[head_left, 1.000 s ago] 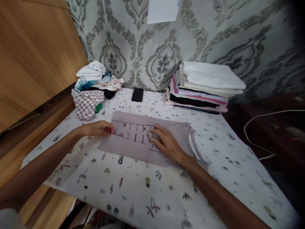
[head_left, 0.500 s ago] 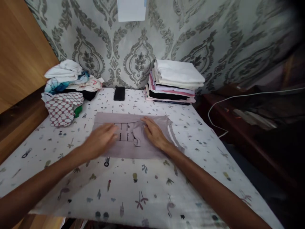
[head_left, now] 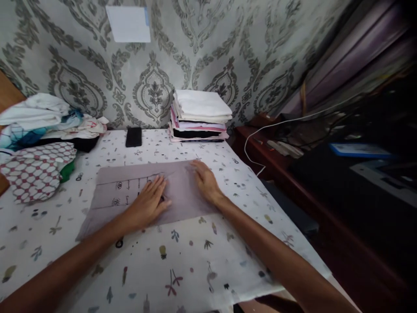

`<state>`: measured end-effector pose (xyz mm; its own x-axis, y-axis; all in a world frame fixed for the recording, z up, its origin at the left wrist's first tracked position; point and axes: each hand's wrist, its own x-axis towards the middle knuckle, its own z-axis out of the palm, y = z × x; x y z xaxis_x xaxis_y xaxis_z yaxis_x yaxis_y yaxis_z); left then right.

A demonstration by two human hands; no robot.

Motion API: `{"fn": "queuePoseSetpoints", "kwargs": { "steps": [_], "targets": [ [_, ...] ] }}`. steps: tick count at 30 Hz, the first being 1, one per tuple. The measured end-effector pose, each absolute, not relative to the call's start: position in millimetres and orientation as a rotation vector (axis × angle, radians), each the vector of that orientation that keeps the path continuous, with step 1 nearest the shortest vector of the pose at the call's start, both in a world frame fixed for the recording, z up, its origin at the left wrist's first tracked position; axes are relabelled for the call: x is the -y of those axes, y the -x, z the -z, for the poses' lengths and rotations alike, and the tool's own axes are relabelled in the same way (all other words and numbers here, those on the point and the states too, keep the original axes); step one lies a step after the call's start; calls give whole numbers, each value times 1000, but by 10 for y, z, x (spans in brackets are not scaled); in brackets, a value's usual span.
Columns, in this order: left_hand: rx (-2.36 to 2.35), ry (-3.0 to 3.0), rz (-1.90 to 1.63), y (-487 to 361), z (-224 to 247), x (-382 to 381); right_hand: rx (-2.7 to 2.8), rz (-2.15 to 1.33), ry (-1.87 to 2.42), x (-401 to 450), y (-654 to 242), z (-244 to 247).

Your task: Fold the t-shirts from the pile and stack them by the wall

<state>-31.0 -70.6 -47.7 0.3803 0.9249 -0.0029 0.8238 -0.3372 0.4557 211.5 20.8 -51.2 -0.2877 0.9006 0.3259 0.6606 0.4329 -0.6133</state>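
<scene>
A mauve-grey garment (head_left: 182, 195) with black print lies flat in a long folded strip on the white patterned sheet (head_left: 192, 256). My left hand (head_left: 146, 204) rests on its middle, palm down with the fingers spread. At the garment's right end is my right hand (head_left: 206, 181), its fingers over the fabric near the far edge. The fingers of that hand lie close together but stretched out, and nothing is gripped in them.
Loose clothes (head_left: 39, 126) are heaped at the back left, a black phone (head_left: 134, 137) lies near the wall, and a folded stack (head_left: 200, 115) stands right of it. A white cable (head_left: 249, 150) runs over the dark red furniture (head_left: 312, 191) at right.
The view has turned to the right. My left hand has come down onto the garment's middle. The garment's right end now looks folded over, and more print shows on its left part.
</scene>
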Motion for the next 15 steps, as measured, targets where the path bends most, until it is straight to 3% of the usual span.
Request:
{"fn": "queuePoseSetpoints", "kwargs": {
  "steps": [5, 10, 15],
  "targets": [
    [-1445, -1715, -785, 235, 228, 545, 1904, -470, 1823, -260, -2583, 474],
    [-1253, -1079, -1002, -62, 213, 329, 1971, -525, 1878, -145, -2566, 337],
    [-1213, -1024, -1042, -236, 354, 239, 1908, -806, 1819, -161, -2491, 232]
  ]
}}
